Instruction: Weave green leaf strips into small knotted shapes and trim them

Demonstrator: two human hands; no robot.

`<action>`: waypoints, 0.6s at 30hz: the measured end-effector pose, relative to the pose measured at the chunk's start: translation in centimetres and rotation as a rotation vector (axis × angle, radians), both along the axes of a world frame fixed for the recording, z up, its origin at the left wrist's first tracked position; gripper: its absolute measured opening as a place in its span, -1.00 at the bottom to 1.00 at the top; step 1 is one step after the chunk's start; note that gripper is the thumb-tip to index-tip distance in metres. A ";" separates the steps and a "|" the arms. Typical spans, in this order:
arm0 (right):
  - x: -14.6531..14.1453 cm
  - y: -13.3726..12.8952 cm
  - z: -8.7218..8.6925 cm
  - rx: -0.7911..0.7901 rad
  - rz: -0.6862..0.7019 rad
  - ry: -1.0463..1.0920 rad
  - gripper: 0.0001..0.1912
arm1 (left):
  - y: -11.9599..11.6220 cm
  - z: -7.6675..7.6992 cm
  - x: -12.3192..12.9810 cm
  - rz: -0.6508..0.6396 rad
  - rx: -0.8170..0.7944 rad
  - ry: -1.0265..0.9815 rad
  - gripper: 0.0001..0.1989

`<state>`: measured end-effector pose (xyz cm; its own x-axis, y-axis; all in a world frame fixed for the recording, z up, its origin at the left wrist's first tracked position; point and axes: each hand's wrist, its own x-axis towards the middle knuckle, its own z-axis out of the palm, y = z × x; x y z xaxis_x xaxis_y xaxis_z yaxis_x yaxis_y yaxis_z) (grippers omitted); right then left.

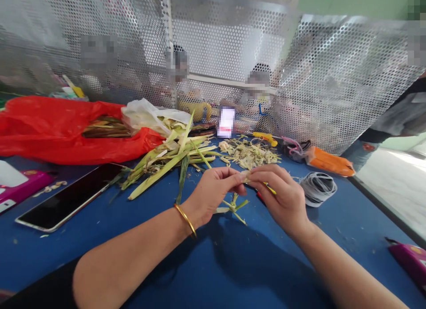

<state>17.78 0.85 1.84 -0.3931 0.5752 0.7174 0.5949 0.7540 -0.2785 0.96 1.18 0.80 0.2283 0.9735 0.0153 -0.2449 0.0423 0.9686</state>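
My left hand (213, 191), with a gold bangle at the wrist, pinches a small pale strip of leaf (245, 176) from the left. On the other side my right hand (282, 196) has its thumb and fingers closed on the same piece. Most of the strip is hidden by the fingertips. Just below the hands, a small knot of green leaf strips (234, 205) lies on the blue table (253, 264). Beyond them spreads a heap of short pale leaf scraps (254, 153), and long green leaves (166, 167) lie to its left.
A red plastic bag (66, 145), a white bag (153, 116) and a dark phone (71, 196) occupy the left. Another lit phone (226, 122) stands before perforated metal panels (229, 38). Rightward are a coil of pale ribbon (317, 189) and an orange packet (331, 161). People show behind the panels.
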 end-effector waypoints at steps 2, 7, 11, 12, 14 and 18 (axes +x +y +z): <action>-0.1 0.0 -0.1 -0.021 -0.001 0.020 -0.84 | 0.0 0.0 0.0 0.006 -0.026 -0.037 -0.85; -0.3 -0.1 -0.1 -0.124 -0.003 0.083 -0.84 | 0.0 -0.1 0.1 0.085 0.022 0.020 -0.88; -0.5 -0.2 -0.1 -0.225 -0.001 0.196 -0.89 | 0.0 0.0 0.1 0.123 0.174 0.148 -0.88; -0.5 -0.2 -0.1 -0.244 -0.006 0.226 -0.90 | -0.1 0.0 0.1 0.130 0.206 0.177 -0.88; -0.6 -0.2 -0.1 -0.287 -0.004 0.277 -0.91 | -0.2 -0.1 0.0 0.152 0.261 0.241 -0.87; -1.0 -0.3 -0.1 -0.436 0.053 0.411 -0.92 | -0.4 -0.4 -0.1 0.195 0.334 0.327 -0.83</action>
<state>16.81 0.55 1.76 -0.1698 0.8378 0.5188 0.3380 0.5441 -0.7679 0.85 0.81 0.37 0.0877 0.9526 0.2915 0.1010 -0.2996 0.9487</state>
